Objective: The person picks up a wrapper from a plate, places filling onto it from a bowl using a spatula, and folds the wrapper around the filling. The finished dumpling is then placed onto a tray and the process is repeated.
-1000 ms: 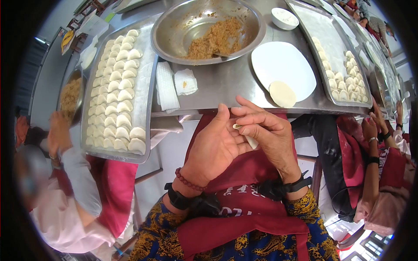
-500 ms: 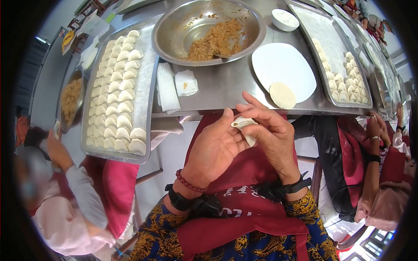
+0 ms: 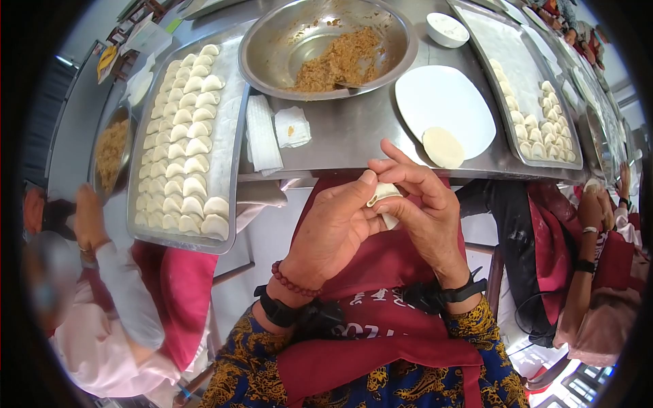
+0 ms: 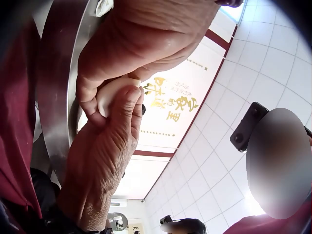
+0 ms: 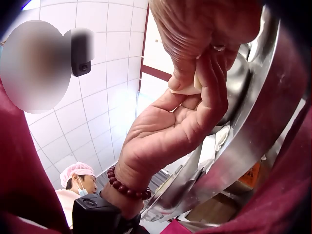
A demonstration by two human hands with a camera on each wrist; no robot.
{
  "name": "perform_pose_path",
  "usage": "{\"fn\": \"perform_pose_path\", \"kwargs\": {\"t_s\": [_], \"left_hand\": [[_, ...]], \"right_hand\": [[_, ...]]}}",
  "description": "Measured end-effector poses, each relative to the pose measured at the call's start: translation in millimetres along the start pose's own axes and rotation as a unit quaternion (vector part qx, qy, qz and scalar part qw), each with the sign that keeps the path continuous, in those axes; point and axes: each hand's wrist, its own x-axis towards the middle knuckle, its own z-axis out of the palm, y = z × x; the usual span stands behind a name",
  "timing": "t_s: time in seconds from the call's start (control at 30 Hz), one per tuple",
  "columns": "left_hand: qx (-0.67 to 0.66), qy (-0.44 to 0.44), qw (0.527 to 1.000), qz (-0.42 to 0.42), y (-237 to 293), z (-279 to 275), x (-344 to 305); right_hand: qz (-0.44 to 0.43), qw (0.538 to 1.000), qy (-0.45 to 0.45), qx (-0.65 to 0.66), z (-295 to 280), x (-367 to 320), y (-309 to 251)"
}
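Observation:
A folded dumpling (image 3: 384, 193) is between my two hands, close in front of the table edge. My right hand (image 3: 430, 212) pinches it, thumb lying across the wrapper and the upper fingers partly extended. My left hand (image 3: 332, 228) grips its left side, with the thumb tip right at the top edge of the wrapper. The left wrist view shows the pale, curved side of the dumpling (image 4: 110, 95) between both sets of fingers. Only a strip of the dumpling (image 5: 187, 90) shows in the right wrist view; fingers hide the rest.
A steel bowl (image 3: 262, 76) of brown filling (image 3: 333, 64) stands ahead. Trays of dumplings flank it, left (image 3: 228, 146) and right (image 3: 524, 68). A round wrapper (image 3: 443, 147) lies on the near edge of the white plate (image 3: 445, 95). Folded cloths (image 3: 263, 136) and a small white bowl (image 3: 447, 30) are nearby.
The dumpling has been turned up so more of its folded top shows. My left thumb has moved right, from standing apart to the wrapper's edge. My right hand keeps its pinch.

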Motion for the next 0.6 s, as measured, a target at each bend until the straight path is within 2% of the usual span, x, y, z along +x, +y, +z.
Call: {"fn": "perform_pose_path", "kwargs": {"t_s": [0.1,0.3,0.6], "left_hand": [[0.005,-0.006,1.0,-0.013,1.2,-1.4,1.2],[-0.024,-0.015,0.999,-0.037,0.4,-2.1,2.0],[-0.024,-0.027,0.998,-0.048,-3.2,-3.8,2.0]], "right_hand": [[0.037,0.999,-0.015,-0.014,-2.5,-1.5,-4.4],[0.012,0.992,-0.086,-0.089,-8.2,3.7,-7.7],[0.006,0.995,-0.082,-0.051,-9.1,0.8,-6.1]]}}
